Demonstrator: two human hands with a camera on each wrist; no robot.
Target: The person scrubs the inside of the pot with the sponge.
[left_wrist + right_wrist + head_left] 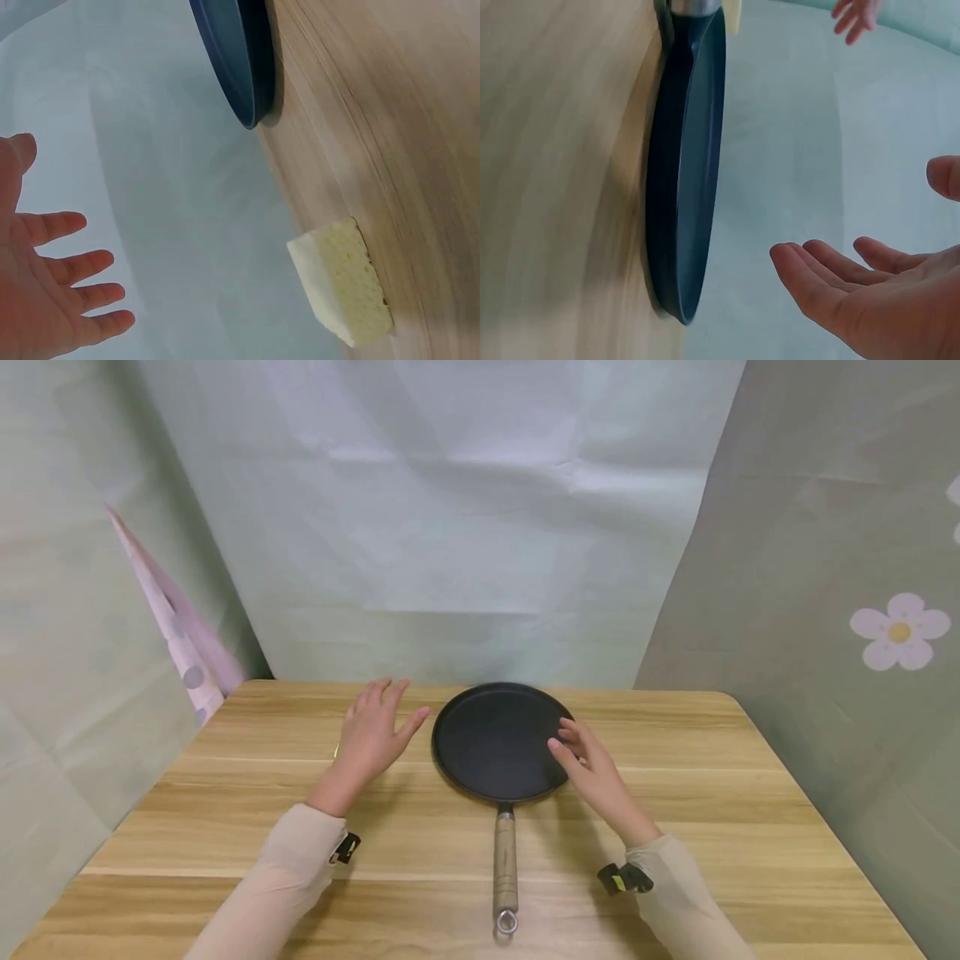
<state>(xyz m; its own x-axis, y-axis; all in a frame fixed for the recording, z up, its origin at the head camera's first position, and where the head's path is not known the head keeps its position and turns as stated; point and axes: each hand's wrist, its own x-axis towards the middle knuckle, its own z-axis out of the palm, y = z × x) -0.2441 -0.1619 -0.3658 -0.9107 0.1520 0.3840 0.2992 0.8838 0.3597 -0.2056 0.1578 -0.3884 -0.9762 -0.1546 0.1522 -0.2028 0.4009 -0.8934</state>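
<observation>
A flat black frying pan (502,743) lies on the wooden table, its wooden handle (506,860) with a metal hanging ring pointing toward me. Left of the pan my left hand (371,731) hovers above the table, fingers spread and holding nothing. Beneath that hand, almost wholly hidden in the head view, is a pale yellow sponge (341,281), plain in the left wrist view. My right hand (596,768) is raised at the pan's right side, fingers slightly bent, nothing in it; its fingertips overlap the pan's rim in the head view. The right wrist view shows them apart from the pan.
The table (712,827) has rounded far corners. Pale cloth (450,527) hangs behind it, and more cloth with a flower print (900,632) hangs at the right. A folded strip of cloth (180,635) sticks out at the left. Black camera bands (626,878) sit on the wrists.
</observation>
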